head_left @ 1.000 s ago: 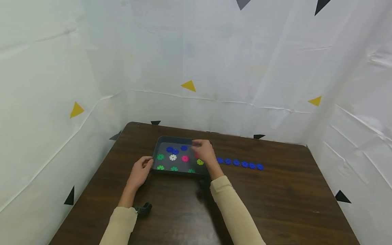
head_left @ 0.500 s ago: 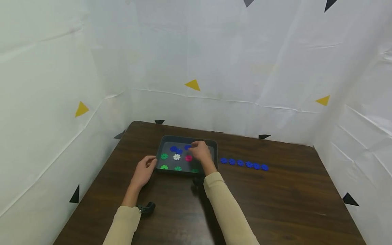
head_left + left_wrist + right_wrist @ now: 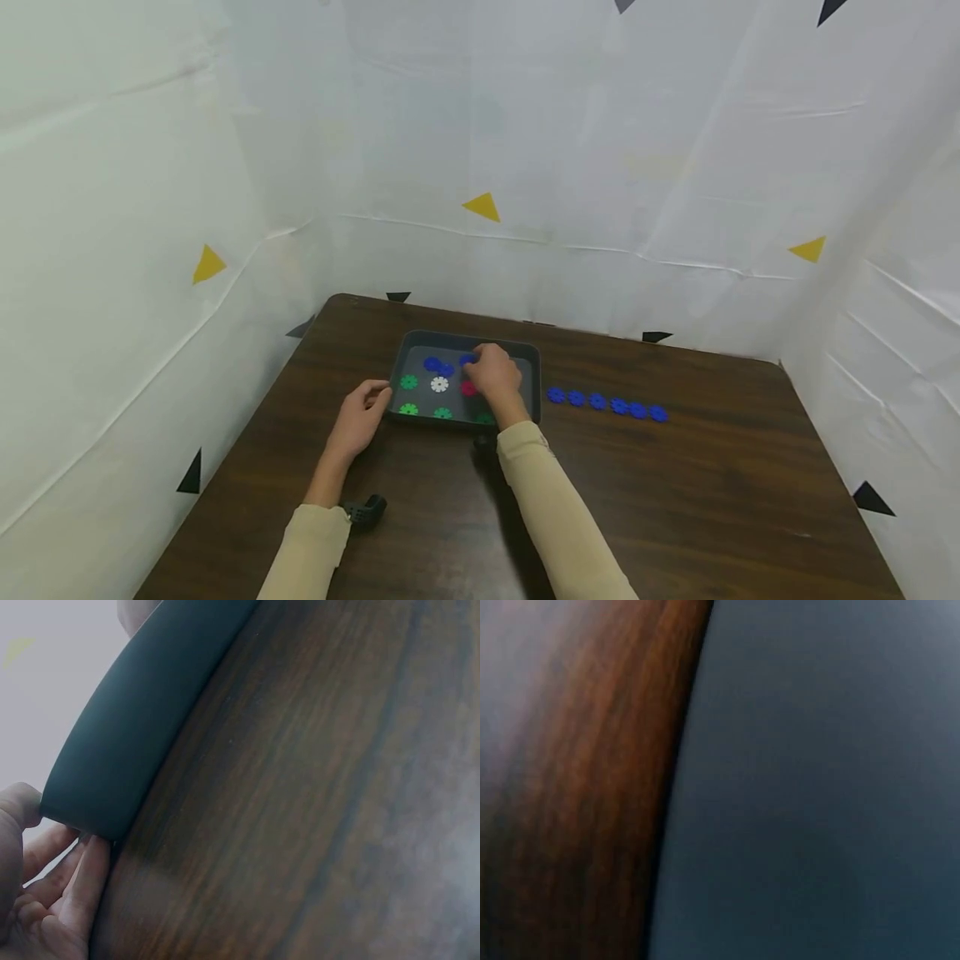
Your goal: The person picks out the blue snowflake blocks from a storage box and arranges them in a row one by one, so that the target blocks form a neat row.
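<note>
Closely beside right fingers [image 3: 482, 351], grip unclear, blue disc [image 3: 465, 360], left fingers [image 3: 88, 877] holding tray [image 3: 142, 727] corner.

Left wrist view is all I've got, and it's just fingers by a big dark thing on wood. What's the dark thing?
Observer: It's a tray, and the head view shows colourful discs lying in it.
Operator: Cool! Where's the right hand?
Observer: The right hand is over the tray, fingers down; I can't tell whether it holds anything.
Operator: Are any discs outside the tray?
Observer: Yes, six blue discs lie in a row on the table, to the right of the tray.
</note>
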Available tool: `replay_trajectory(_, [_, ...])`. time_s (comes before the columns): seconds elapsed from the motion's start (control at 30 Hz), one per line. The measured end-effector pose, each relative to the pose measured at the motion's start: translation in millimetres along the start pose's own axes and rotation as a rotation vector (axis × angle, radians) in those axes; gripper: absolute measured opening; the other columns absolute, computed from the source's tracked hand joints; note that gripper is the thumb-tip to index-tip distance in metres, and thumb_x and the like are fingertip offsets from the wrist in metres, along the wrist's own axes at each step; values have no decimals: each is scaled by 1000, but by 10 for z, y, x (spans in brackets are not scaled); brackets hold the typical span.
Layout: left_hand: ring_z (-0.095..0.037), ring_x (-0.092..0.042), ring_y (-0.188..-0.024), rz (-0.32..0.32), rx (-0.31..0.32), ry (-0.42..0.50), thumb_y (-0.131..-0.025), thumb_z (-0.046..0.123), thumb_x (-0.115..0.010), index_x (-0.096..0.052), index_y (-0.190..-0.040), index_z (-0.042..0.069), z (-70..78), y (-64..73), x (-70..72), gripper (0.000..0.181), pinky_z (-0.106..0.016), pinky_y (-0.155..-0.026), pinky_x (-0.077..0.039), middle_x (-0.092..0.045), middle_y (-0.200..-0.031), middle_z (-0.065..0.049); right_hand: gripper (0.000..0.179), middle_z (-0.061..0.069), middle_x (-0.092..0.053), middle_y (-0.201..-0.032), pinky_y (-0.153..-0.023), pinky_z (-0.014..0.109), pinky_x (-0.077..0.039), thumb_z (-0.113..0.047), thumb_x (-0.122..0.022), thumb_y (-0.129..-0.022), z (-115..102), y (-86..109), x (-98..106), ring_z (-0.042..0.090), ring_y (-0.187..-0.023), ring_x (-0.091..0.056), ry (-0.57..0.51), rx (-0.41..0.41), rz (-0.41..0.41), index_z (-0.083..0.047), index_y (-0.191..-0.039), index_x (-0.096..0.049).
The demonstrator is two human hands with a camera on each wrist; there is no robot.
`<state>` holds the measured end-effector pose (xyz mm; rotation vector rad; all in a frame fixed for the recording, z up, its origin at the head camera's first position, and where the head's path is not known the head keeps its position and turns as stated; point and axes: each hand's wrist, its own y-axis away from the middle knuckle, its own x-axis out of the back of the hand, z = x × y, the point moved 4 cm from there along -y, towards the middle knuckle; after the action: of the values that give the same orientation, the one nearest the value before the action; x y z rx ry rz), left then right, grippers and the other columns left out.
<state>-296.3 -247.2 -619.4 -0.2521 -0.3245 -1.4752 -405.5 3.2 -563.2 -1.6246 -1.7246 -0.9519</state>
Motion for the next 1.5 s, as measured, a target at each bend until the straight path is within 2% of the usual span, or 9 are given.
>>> replay_trajectory(0.2, [-39,-55,-144,-3,3,7,-114,44,-53,-58,-146,11,-5,26,-55,46,-61,-114,-49,-55,-158,-18,42,8,-74,-138,-104,58,-54,-32,-77,-101,47,18,-13,37,-122,-71,44,-19,-17,-16,-139,-73])
replay_trajectory(0.43, [-38,-56,-143,8,-3,2,-113,45,-54,-60,-144,11,8,39,-86,46,-61,-114,-48,-57,-156,-17,34,9,-75,-134,-104,60,-52,-27,-77,-101,57,45,20,39,-119,-70,-1,-13,-34,-16,-133,-70])
replay_trajectory(0.63, [-37,-58,-141,8,-2,6,-113,46,-54,-60,-143,12,20,51,-75,46,-59,-107,-53,-58,-155,-17,33,8,-75,-134,-103,59,-52,-25,-76,-102,53,48,24,39,-118,-70,-14,-3,-31,-20,-133,-69])
replay_trajectory(0.8, [-37,-58,-142,-8,-1,12,-113,47,-54,-60,-144,12,34,31,-92,48,-58,-106,-55,-56,-156,-17,29,7,-77,-120,-99,58,-53,-19,-74,-102,70,52,61,37,-107,-70,-25,1,-11,-23,-130,-70])
replay_trajectory(0.93, [-38,-56,-144,-15,-2,13,-113,48,-54,-60,-144,12,25,15,-99,49,-60,-110,-52,-55,-158,-17,26,4,-76,-110,-94,56,-53,-16,-72,-103,90,56,83,32,-96,-69,-44,13,1,-24,-127,-72])
replay_trajectory(1.2, [-38,-57,-143,-19,-1,1,-113,49,-52,-59,-145,11,6,-32,-100,50,-60,-110,-52,-55,-157,-18,24,4,-77,-120,-85,52,-54,-17,-68,-104,140,102,123,28,-86,-69,-98,49,51,-25,-126,-74])
replay_trajectory(1.33, [-39,-57,-143,-14,-7,-2,-114,47,-53,-59,-145,10,2,-63,-87,49,-60,-111,-51,-56,-156,-19,20,4,-79,-121,-87,53,-54,-18,-69,-105,158,153,144,27,-90,-71,-122,57,70,-23,-123,-75])
replay_trajectory(1.5, [-41,-55,-145,-19,-2,-13,-114,44,-53,-59,-145,10,-21,-83,-62,47,-61,-111,-51,-55,-157,-19,13,2,-79,-119,-92,54,-55,-22,-71,-104,157,236,190,26,-100,-72,-160,75,54,-22,-116,-77])
